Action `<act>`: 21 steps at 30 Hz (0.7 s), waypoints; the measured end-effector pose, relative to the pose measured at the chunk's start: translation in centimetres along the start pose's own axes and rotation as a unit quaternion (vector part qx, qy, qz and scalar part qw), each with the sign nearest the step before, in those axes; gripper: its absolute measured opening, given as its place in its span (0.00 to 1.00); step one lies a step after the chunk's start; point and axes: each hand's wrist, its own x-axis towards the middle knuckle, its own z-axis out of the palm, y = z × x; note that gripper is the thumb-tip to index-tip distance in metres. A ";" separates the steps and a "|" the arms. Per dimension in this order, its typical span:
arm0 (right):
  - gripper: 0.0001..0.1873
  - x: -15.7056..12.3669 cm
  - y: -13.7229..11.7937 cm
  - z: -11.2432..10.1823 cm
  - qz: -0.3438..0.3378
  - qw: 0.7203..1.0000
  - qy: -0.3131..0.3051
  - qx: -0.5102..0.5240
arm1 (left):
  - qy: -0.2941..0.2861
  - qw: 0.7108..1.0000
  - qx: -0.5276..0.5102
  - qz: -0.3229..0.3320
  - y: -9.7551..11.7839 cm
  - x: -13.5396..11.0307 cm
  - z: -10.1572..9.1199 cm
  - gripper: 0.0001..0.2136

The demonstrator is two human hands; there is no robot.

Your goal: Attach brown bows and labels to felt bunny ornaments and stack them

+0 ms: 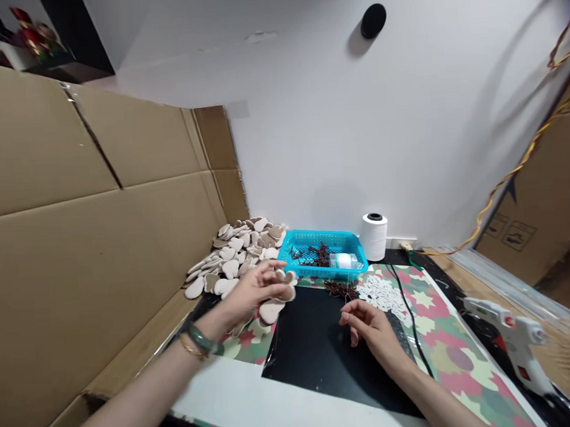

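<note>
At the black mat's (312, 343) far-left corner, left hand (254, 288) is holding a beige cutout (286, 293), fingers half-curled. Right hand (370, 326) is hovering over the mat, fingertips nearly meeting; can't tell if gripping anything. Blue basket (310, 271) is blocking the far side, cutout pile (231, 268) and cardboard wall (164, 236) crowding left, black cord (413, 321) running right. Mat is stretching between hands to its front edge.

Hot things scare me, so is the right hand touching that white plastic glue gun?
Apart. The head view shows camouflage-patterned table cover between the right hand and the glue gun.
</note>
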 end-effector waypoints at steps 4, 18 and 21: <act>0.16 -0.9 -0.2 -0.1 -0.044 0.985 -0.041 -0.162 | -0.011 0.978 0.201 -0.056 1.7 -3.6 -10.4 0.20; 0.08 4.4 -1.6 19.8 -0.335 0.675 -0.267 -0.600 | 0.087 0.901 0.424 0.009 -6.8 -9.7 -16.5 0.16; 0.07 5.4 0.3 22.3 -0.335 0.655 -0.275 -0.619 | 0.052 0.879 0.472 0.049 -7.3 -11.4 -16.2 0.13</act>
